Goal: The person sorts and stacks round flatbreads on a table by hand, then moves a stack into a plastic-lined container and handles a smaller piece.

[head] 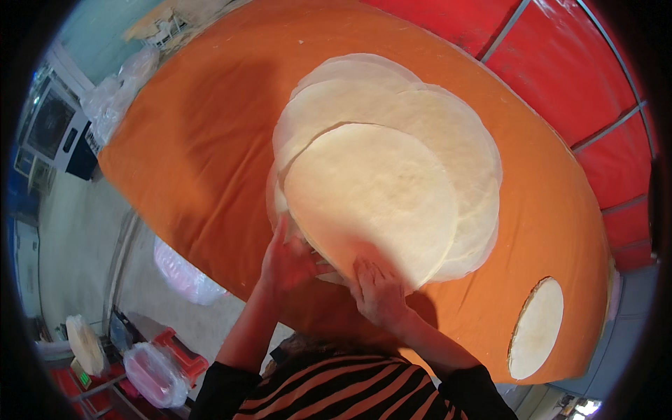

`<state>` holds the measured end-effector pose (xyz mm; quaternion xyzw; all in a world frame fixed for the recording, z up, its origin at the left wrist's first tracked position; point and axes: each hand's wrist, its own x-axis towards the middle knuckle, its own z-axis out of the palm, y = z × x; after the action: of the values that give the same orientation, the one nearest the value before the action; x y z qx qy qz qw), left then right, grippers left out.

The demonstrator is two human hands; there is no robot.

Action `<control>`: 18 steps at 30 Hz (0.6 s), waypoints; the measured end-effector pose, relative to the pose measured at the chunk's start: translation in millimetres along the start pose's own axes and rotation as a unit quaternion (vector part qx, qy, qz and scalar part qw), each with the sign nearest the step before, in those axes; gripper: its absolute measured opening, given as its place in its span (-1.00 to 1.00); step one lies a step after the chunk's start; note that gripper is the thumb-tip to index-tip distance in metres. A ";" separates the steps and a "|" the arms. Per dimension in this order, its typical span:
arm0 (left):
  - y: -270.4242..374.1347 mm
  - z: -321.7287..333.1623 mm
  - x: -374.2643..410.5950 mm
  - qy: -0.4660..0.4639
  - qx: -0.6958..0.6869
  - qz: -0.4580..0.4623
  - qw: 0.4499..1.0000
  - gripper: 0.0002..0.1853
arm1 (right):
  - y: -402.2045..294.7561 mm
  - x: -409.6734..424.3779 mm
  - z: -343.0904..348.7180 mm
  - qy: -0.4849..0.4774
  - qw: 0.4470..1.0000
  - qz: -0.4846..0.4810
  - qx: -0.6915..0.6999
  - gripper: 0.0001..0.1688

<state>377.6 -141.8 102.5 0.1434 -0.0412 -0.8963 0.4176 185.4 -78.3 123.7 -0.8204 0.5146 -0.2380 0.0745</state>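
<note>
A round, thin flatbread sheet [373,194] lies on top of several wider, thinner, partly see-through sheets [467,136] that overlap on an orange cloth-covered table [226,131]. My left hand [294,260] is at the near left edge of the stack, fingers spread, slightly blurred; whether it touches the sheets is unclear. Resting on the near part of the top sheet, my right hand [375,286] has its fingers bent, with no clear grip on the edge. A separate stack of smaller round flatbreads [538,331] lies at the table's right.
Beyond the table is red sheeting [567,73] with metal bars. Clear plastic bags [113,94] hang by the left corner. Below left are plastic-wrapped bundles [157,373], a red plastic stool [181,354] and a wrapped round stack [84,344]. The table's near edge is close to my body.
</note>
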 end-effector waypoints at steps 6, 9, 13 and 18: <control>1.6 5.7 -1.6 0.028 0.029 0.013 0.999 -0.34 | 24.5 40.7 -37.6 -0.246 0.941 0.232 0.018 -0.68; 7.9 -1.6 11.9 0.112 0.075 0.050 0.990 -0.44 | 85.4 83.1 -97.7 -0.198 0.920 0.324 0.102 -0.58; 20.1 -16.1 36.0 0.150 0.097 0.152 0.972 -0.61 | 169.1 160.9 -214.5 0.070 0.976 0.199 0.047 -0.75; 41.8 -21.5 63.3 0.223 0.199 0.226 0.927 -0.68 | 118.9 222.5 -261.2 0.244 0.923 0.016 -0.297 -0.80</control>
<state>376.0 -215.9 75.9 0.4068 -0.1559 -0.6962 0.5705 46.7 -296.7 378.5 -0.7128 0.5773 -0.2659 -0.2966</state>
